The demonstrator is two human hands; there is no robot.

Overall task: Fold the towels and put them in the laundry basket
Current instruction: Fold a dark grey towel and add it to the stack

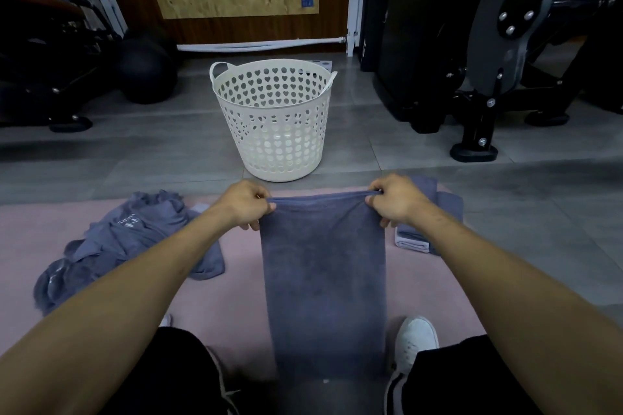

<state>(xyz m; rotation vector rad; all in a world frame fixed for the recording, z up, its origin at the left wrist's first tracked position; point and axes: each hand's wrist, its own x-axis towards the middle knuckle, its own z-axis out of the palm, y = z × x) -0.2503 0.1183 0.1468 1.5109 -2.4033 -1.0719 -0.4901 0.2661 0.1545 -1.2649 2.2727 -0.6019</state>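
Beyond the held towel (323,280), a laundry basket (274,121) stands between gym machines (488,44).

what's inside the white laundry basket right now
No towels show through the holes of the white laundry basket; it looks empty. The very bottom is not clearly visible from this angle.

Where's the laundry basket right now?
In the head view, the white laundry basket stands upright on the grey floor, centre frame, just beyond the pink mat and the held towel.

Blue-grey towel (323,283) held taut, white perforated basket (273,118) beyond, upright
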